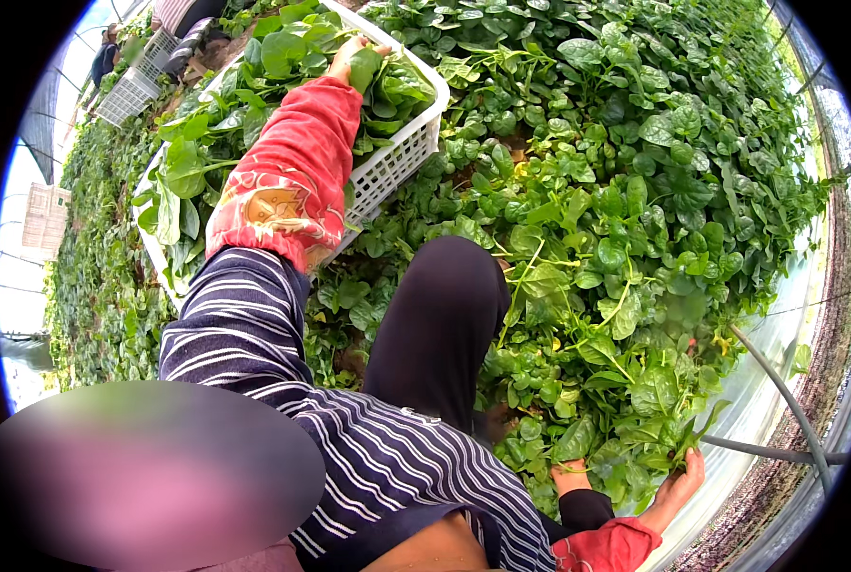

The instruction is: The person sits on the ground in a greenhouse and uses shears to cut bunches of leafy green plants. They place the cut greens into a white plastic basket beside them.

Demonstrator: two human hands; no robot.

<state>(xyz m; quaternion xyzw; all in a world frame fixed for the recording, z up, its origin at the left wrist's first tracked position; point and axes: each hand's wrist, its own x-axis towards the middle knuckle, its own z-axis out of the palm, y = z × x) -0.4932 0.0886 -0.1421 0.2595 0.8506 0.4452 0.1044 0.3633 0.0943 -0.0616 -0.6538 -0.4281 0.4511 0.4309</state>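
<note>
My left hand (348, 58) reaches into a white plastic crate (402, 159) heaped with picked leafy greens (282, 53), which look like Malabar spinach. A broad leaf (365, 69) sits between its thumb and fingers, and leaves hide part of the hand. Low on the right, my right hand (676, 490) grips a leafy sprig (676, 443) at the edge of the growing bed (540, 214). Some of its fingers are behind the leaves. Red sleeve covers (293, 171) are on both forearms.
My bent knee (440, 314) rises between crate and plants. A bare foot or ankle (570, 477) shows near my right hand. Dark pipes (776, 452) cross beside plastic sheeting (768, 357) at the right. Top left, another person (182, 14) is near white crates (129, 93).
</note>
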